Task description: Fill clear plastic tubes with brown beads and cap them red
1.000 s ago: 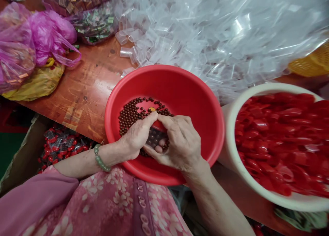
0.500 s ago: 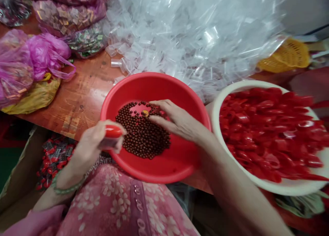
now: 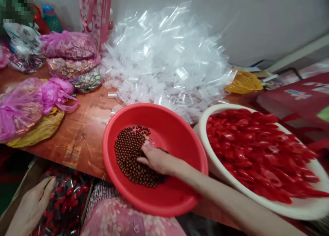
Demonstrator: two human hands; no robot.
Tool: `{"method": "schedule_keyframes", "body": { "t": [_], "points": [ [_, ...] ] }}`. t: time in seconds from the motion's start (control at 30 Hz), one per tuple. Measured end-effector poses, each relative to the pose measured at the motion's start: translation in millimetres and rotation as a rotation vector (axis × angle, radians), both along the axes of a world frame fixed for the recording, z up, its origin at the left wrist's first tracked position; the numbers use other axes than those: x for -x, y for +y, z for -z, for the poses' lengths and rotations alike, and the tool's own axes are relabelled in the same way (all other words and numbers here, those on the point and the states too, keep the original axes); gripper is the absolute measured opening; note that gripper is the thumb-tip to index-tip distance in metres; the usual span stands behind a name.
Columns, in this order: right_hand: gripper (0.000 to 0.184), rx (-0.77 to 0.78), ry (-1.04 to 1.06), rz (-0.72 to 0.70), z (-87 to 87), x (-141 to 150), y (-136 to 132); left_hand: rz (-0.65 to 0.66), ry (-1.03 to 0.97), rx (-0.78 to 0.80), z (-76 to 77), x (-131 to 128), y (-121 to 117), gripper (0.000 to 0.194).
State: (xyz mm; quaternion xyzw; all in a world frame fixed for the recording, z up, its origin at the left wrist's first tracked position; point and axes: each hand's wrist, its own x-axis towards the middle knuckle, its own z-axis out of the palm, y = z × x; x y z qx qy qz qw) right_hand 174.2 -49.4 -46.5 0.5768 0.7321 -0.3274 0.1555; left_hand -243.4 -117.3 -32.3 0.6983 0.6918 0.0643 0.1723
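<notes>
A wooden table [image 3: 77,133] holds a white tub [image 3: 203,126] of shiny red plastic pieces [image 3: 257,153] and a red plastic bowl [image 3: 154,112]. In the bowl, the open right hand [image 3: 155,160] rests on small round brown beads [image 3: 128,157]. The open left hand [image 3: 31,208] is low, near red packets [image 3: 66,201]. A red bag's [image 3: 303,95] writing looks too blurry to read.

We see one red basin [image 3: 164,126], one white basin [image 3: 205,121], one left hand [image 3: 32,205], one right hand [image 3: 156,160], one yellow basket [image 3: 244,82], perhaps three pink bags [image 3: 68,46], and more brown beads [image 3: 131,157] than we can count.
</notes>
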Motion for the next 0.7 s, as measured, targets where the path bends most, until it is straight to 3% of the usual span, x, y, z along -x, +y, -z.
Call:
{"method": "schedule_keyframes", "body": {
  "t": [0.1,0.2,0.27,0.4,0.57,0.7],
  "points": [
    [0.031,0.089,0.135,-0.078,-1.4,12,-6,0.009,-0.202,-0.004,-18.2,-43,48,0.04],
    [0.023,0.206,0.241,-0.16,-1.8,16,-6,0.138,-0.319,-0.185,-24.3,-109,125,0.038],
    [0.02,0.279,0.292,-0.194,-2.3,15,-6,0.198,-0.321,-0.174,-18.9,-154,181,0.032],
    [0.031,0.365,0.373,-0.177,-2.5,12,-8,0.096,-0.222,-0.138,4.5,-225,268,0.031],
    [0.02,0.633,0.461,0.002,3.7,11,-8,-0.007,-0.201,-0.129,30.2,-269,314,0.055],
    [0.023,0.888,0.588,0.105,6.3,10,1,-0.01,-0.284,-0.077,42.8,-281,332,0.046]
  ]
}}
